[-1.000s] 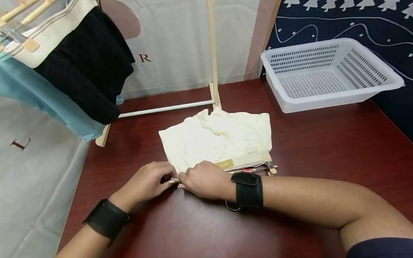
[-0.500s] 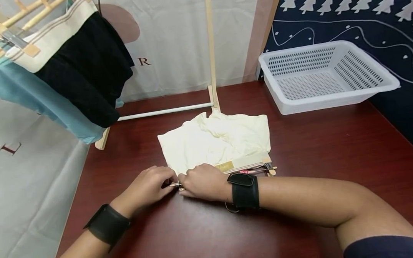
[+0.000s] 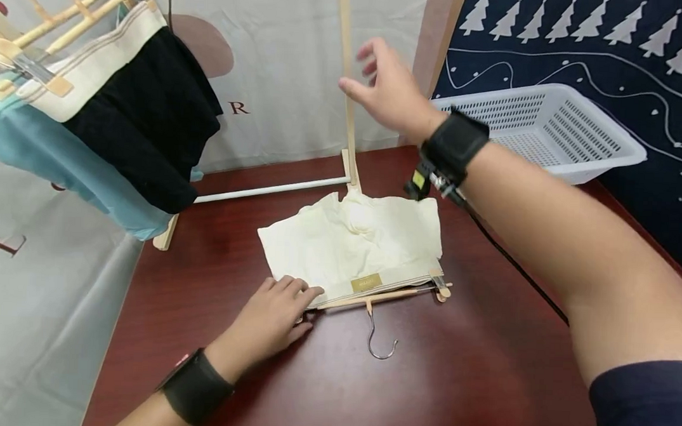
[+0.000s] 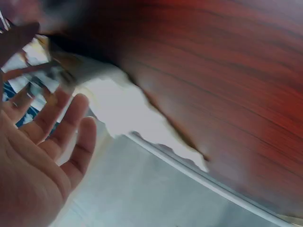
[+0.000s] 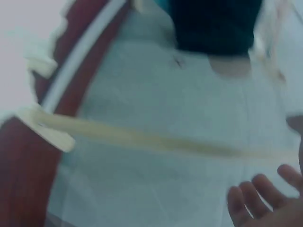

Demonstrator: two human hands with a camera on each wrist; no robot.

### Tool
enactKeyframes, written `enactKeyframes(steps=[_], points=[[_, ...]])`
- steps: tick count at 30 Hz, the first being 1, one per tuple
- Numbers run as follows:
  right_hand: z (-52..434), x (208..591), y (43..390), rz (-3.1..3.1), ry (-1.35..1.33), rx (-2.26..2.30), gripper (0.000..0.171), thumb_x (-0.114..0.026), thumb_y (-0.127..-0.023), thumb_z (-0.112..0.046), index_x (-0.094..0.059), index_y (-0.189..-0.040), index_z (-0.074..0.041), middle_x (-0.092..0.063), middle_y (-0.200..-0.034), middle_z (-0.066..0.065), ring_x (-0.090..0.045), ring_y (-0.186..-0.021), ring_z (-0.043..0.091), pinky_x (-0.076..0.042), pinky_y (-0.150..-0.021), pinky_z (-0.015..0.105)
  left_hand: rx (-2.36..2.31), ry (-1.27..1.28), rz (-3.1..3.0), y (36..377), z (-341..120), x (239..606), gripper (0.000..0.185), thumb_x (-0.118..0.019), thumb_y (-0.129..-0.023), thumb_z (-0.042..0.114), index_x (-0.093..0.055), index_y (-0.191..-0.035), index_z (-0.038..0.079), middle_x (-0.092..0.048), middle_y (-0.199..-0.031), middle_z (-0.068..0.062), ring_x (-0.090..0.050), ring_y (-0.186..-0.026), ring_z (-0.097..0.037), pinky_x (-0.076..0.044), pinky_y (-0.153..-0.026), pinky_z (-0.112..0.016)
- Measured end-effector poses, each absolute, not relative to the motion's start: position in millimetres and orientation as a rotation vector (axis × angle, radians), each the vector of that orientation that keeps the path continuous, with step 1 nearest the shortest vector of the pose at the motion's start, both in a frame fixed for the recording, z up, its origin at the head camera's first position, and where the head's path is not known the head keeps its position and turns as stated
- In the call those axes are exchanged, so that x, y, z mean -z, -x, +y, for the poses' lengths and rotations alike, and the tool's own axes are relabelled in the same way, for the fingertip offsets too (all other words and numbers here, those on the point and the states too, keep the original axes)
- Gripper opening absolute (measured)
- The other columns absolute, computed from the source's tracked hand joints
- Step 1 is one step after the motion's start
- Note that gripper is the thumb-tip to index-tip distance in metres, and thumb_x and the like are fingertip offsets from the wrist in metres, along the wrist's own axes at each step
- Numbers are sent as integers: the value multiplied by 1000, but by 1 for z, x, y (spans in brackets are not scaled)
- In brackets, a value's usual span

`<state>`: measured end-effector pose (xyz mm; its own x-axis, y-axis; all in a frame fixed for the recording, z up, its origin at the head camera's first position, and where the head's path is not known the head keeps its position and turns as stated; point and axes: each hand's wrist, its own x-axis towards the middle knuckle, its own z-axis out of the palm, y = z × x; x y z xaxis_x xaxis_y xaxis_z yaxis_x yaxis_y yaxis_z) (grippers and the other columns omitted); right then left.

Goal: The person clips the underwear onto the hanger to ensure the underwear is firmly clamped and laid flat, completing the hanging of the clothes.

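Left hand (image 3: 273,318) lies flat at lower centre, fingers straight, pressing the left end of the wooden hanger (image 3: 380,296) where it meets the cream garment (image 3: 354,239) mid-counter (image 3: 545,247). Right hand (image 3: 383,88) is up at top centre, fingers spread, grip holding nothing, beside the rack's upright post (image 3: 347,80). Best, I'd judge, to keep that left palm firm so hanger and cloth don't slide. Count: one cream garment, one hanger on the counter, one white basket (image 3: 584,138) at upper right, several hung clothes (image 3: 122,114) upper left.
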<state>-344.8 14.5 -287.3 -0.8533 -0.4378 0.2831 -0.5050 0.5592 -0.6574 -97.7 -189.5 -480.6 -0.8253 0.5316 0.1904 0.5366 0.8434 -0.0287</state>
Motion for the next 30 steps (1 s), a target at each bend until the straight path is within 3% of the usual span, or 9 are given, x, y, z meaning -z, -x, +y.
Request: enactKeyframes(steps=[3, 5, 7, 10, 14, 23, 30], points=[[13, 274, 373, -2797, -794, -1198, 74, -55, -99, -46, -18, -158, -22, -37, -156, 8, -42, -140, 18, -41, -110, 32, -35, 841, -2781, 99, -178, 484, 32, -79, -83, 33, -67, -109, 19, -65, -95, 1, -62, -89, -20, -49, -75, -37], [9, 272, 385, -2815, -832, -1210, 74, -55, -99, -45, -19, -159, -21, -38, -156, 8, -43, -142, 20, -40, -113, 34, -83, 838, -2723, 100, -173, 489, 20, -77, -84, 29, -69, -98, 19, -66, -88, 2, -62, -80, -19, -48, -69, -35], [5, 274, 394, -2800, -870, -1236, 65, -55, -100, -42, -31, -154, -18, -50, -145, 8, -50, -132, 18, -43, -107, 32, -125, 832, -2673, 100, -171, 492, 13, -76, -85, 28, -69, -89, 18, -65, -81, 4, -61, -72, -18, -47, -63, -33], [3, 278, 402, -2735, -939, -1265, 44, -57, -100, -36, -50, -136, -11, -61, -117, 3, -59, -111, 18, -48, -98, 31, -147, 821, -2614, 101, -170, 493, 9, -77, -83, 21, -68, -80, 18, -64, -73, 5, -57, -62, -16, -42, -54, -29], [3, 280, 412, -2663, -1010, -1235, 32, -60, -99, -32, -55, -122, -10, -60, -96, -6, -62, -99, 15, -52, -94, 30, -115, 799, -2579, 101, -176, 487, 12, -77, -80, 12, -68, -74, 18, -63, -66, 6, -52, -56, -15, -37, -47, -25], [2, 278, 419, -2617, -1082, -1236, 33, -64, -97, -32, -56, -120, -10, -62, -95, -9, -65, -96, 11, -56, -91, 29, 94, 745, -2416, 101, -204, 439, 10, -66, -91, 18, -75, -87, 16, -66, -66, 4, -54, -53, -15, -40, -44, -28], [8, 282, 418, -2619, -1094, -1220, 31, -65, -96, -32, -54, -115, -10, -62, -94, -9, -65, -90, 11, -57, -86, 29, 152, 514, -2365, 96, -243, 374, 43, -47, -105, 41, -78, -96, 12, -74, -75, -5, -67, -58, -23, -42, -41, -39]])
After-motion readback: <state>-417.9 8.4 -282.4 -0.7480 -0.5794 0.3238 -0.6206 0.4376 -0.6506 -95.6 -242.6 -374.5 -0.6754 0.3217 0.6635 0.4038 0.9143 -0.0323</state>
